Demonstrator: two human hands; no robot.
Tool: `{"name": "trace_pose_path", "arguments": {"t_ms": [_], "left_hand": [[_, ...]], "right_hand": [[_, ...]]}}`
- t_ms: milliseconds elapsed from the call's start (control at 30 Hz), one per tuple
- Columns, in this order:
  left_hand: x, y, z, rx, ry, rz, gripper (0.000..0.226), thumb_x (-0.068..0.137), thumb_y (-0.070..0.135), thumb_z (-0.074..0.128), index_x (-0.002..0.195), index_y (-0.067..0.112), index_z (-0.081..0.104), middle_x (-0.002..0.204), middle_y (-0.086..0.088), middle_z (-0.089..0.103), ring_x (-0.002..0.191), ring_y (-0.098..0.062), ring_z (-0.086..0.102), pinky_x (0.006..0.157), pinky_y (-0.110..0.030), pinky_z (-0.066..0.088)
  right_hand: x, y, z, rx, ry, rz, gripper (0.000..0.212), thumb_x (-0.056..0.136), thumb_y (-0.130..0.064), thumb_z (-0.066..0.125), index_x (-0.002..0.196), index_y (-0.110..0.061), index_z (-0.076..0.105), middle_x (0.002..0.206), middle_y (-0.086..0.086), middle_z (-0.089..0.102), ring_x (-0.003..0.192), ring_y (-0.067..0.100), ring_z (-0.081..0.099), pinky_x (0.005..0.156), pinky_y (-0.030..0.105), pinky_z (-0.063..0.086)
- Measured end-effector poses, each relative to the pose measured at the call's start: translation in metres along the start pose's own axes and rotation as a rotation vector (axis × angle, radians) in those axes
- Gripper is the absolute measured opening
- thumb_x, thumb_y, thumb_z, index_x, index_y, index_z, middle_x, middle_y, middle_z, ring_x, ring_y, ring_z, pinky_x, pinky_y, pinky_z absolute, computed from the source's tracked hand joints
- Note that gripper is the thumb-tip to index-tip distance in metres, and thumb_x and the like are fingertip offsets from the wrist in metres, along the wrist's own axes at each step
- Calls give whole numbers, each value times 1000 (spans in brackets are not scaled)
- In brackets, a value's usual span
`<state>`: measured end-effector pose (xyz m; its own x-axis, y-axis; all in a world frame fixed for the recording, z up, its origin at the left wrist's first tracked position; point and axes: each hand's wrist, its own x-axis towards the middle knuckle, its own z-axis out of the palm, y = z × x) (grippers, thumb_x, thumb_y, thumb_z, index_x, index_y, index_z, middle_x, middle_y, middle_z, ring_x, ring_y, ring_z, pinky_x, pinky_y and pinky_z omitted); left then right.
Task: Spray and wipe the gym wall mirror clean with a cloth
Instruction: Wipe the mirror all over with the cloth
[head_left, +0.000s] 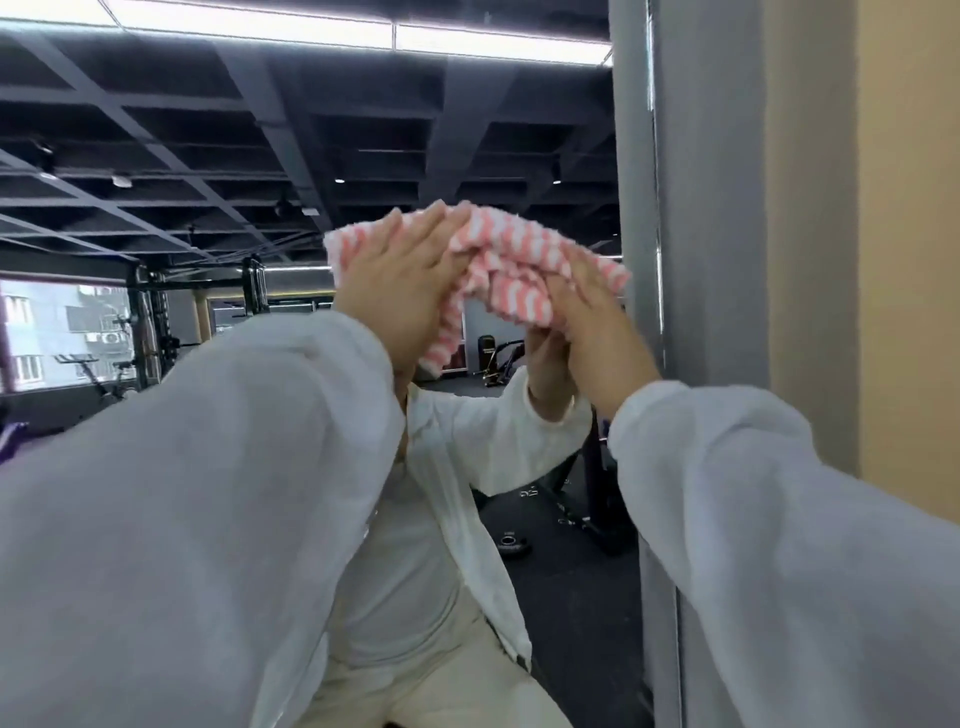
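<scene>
Pressing flat against the mirror (218, 156), both hands were raised side by side with a pink-and-white striped cloth (498, 260) spread beneath and between them. The left hand (400, 291) lay with straight fingers over the cloth's left part, fingertips pointing up and to the right. The right hand (592, 317) lay on the cloth's right part with its fingers also extended, pointing up and to the left; whether its thumb curled round any fold could not be told. Between the two hands the cloth was bunched into loose folds, and a strip of it hung down below the left hand's palm. White sleeves (208, 493) covered both forearms up to the wrists. Just right of the right hand ran the mirror's grey frame (701, 260), and beyond that a tan wall (883, 234). Behind the hands the glass showed the person's white-clad reflection, a dark grid ceiling, and gym machines off to the left of the left hand.
</scene>
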<state>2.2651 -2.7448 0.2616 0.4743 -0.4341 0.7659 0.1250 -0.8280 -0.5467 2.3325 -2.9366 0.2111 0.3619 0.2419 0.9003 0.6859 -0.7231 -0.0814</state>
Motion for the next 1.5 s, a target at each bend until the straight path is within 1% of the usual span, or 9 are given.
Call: {"name": "trace_pose_path", "arguments": {"t_ms": [133,333,533,667,800,933,1033,1267,1500], "left_hand": [[33,19,-1,-44,11,17,56,97,21,33,151,22,17,159,2,-5,146,-19,-6,113,-37,-13],[26,82,18,-106,-51,166,55,100,29,20,152,21,4,159,2,-10,145,-18,-14,108,-36,-24],[-12,124,36,-115,-180,366,55,97,33,16,151,22,10,159,-1,-9,145,-21,-13,103,-36,-28],[-47,150,52,-64,-252,485,56,97,36,24,150,21,17,159,-3,-3,146,-22,-6,99,-37,-31],[-58,145,57,-60,-267,498,54,97,33,26,149,21,21,159,-3,4,146,-20,-2,110,-39,-18],[-68,101,53,-54,-75,425,55,82,28,30,128,17,59,137,-7,53,130,-26,46,112,-41,13],[-87,64,53,-41,22,339,52,85,25,33,130,11,56,138,-11,51,129,-31,45,112,-45,11],[-171,-24,65,47,154,173,54,91,23,43,143,14,30,146,-11,40,136,-28,31,110,-60,5],[-262,-46,72,17,155,87,38,97,22,32,131,10,45,147,-10,32,143,-28,20,108,-62,7]], "right_hand": [[9,30,-11,-117,26,85,58,94,1,40,147,-17,30,160,-1,3,143,25,21,115,33,22],[-56,49,12,-83,62,247,47,96,-10,39,142,-17,38,160,0,10,144,24,20,112,27,18],[-128,41,51,-141,-53,390,49,89,3,51,137,7,39,149,29,27,131,43,40,98,43,45],[-181,21,73,-121,-269,400,49,88,-4,35,129,22,37,130,43,39,120,59,39,102,62,35],[-175,6,67,151,-32,582,51,93,-25,41,134,7,36,139,30,39,127,44,42,104,49,41],[-134,-5,60,243,99,438,60,92,-36,32,140,-1,28,147,20,32,137,35,30,108,51,34],[-113,-30,69,183,99,283,57,93,-31,38,141,-3,29,152,23,26,143,39,15,115,56,20],[-91,-119,105,34,125,-86,47,88,-34,47,129,-10,46,150,20,32,138,51,18,110,66,14],[-130,-158,154,7,151,-427,49,87,-30,52,131,-15,39,144,17,44,135,41,26,114,56,9]]}}
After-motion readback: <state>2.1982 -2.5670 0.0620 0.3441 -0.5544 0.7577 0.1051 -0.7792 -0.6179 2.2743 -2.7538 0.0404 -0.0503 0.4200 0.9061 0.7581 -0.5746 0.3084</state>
